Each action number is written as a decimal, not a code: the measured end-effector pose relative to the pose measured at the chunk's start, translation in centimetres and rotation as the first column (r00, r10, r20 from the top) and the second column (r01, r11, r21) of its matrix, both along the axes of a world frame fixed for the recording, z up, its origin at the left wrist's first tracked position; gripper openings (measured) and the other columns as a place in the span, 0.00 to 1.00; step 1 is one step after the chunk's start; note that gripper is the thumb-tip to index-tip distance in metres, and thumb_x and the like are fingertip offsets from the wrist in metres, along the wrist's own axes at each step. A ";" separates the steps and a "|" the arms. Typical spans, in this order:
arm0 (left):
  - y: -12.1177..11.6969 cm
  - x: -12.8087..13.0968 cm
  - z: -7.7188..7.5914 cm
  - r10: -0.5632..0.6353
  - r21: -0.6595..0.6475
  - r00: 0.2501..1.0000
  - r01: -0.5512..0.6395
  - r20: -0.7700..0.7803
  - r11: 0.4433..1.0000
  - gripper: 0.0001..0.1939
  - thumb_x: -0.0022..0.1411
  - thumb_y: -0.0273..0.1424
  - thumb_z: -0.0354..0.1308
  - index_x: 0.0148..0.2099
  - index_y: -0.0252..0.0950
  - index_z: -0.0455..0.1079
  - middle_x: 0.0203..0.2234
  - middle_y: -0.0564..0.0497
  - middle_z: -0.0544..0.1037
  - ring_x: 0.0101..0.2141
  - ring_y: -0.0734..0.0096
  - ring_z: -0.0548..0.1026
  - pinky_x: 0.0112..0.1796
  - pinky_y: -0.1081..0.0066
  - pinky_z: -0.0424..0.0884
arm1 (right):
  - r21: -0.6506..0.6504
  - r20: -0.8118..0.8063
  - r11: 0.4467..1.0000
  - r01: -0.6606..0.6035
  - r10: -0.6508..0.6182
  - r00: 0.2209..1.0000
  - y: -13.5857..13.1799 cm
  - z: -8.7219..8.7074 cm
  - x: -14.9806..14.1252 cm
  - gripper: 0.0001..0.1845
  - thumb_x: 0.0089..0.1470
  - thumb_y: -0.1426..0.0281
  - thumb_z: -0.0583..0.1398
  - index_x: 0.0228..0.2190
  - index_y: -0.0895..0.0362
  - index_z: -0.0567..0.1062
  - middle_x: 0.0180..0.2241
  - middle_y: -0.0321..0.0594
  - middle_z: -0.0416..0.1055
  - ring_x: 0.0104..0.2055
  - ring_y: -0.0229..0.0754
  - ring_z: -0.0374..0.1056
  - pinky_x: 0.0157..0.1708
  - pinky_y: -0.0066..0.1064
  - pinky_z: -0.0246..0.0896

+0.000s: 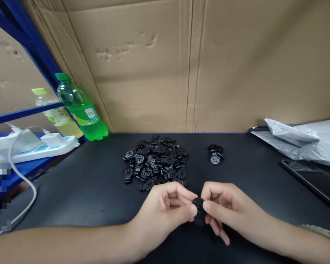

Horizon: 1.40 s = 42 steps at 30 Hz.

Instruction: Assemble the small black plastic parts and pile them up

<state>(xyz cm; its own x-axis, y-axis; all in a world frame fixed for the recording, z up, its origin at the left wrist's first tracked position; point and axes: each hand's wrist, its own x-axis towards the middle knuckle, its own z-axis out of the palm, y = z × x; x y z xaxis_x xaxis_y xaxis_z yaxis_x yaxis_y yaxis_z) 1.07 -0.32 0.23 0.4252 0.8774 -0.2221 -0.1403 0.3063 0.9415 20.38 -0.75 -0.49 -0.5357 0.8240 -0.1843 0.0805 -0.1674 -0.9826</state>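
Observation:
My left hand (165, 211) and my right hand (225, 209) meet near the front of the black table (79, 190), both pinching one small black round plastic part (199, 209) between thumbs and fingers. Just beyond my hands lies a heap of several similar black round parts (155, 161). A small group of a few such parts (215, 154), one showing a silvery face, sits apart to the right of the heap.
A green soda bottle (81, 108) and a paler bottle (56, 113) lean at the back left beside a white power strip (35, 145) with a cable. Grey plastic bags (299, 139) and a dark flat tablet (313, 181) lie at right. A cardboard wall (195, 62) stands behind.

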 end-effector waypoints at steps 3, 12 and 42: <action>-0.1 0.1 0.1 -0.005 0.009 1.000 0.005 0.007 1.000 0.13 0.46 0.31 0.74 0.32 0.31 0.75 0.21 0.55 0.78 0.24 0.79 0.72 0.30 0.76 0.69 | -0.008 -0.004 1.000 0.013 -0.013 1.000 0.0 0.0 0.0 0.16 0.56 0.59 0.63 0.26 0.57 0.67 0.22 0.30 0.68 0.18 0.29 0.64 0.15 0.19 0.60; -0.3 -0.1 -0.5 -0.039 0.114 0.995 0.049 -0.091 0.992 0.09 0.51 0.28 0.68 0.33 0.33 0.72 0.22 0.55 0.76 0.25 0.77 0.73 0.30 0.76 0.70 | 0.010 0.005 1.000 0.004 -0.004 1.000 0.0 -0.3 0.1 0.16 0.56 0.59 0.63 0.26 0.57 0.67 0.22 0.31 0.68 0.18 0.29 0.63 0.16 0.18 0.61; 8.3 -6.0 4.3 0.620 0.952 0.727 0.279 -0.293 0.122 0.09 0.62 0.23 0.58 0.39 0.35 0.80 0.34 0.45 0.84 0.39 0.60 0.79 0.43 0.61 0.75 | 0.093 0.023 0.996 0.006 -0.008 1.000 1.1 -1.0 1.3 0.12 0.57 0.61 0.61 0.31 0.58 0.73 0.25 0.34 0.69 0.24 0.33 0.64 0.22 0.24 0.65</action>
<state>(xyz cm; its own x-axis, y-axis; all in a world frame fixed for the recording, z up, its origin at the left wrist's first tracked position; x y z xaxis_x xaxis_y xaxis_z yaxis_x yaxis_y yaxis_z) -4.93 8.02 4.50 0.4153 0.5430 0.7298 0.5735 -0.7790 0.2533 21.64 0.32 -1.51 -0.5262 0.8420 -0.1191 0.1030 -0.0759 -0.9918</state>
